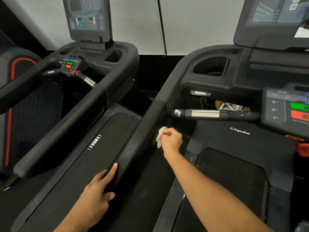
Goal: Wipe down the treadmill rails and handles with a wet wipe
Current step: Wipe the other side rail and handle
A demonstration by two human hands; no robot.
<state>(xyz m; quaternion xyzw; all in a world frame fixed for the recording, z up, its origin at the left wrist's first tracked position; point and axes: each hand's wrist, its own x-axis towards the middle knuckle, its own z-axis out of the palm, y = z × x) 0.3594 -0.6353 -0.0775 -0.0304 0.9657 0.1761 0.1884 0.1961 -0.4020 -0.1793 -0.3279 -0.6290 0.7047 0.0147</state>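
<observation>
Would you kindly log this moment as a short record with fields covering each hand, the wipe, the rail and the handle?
left hand: left hand rests on the side rail, fingers laid along it
right hand: right hand grips the wet wipe against the rail's inner face
wipe: white, crumpled
rail: black, speckled sheen on top
handle: front handle shows a white smear near its left end, untouched

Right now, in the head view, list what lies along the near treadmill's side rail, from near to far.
left hand resting on the side rail → right hand holding the wet wipe → cup holder → console screen
</observation>
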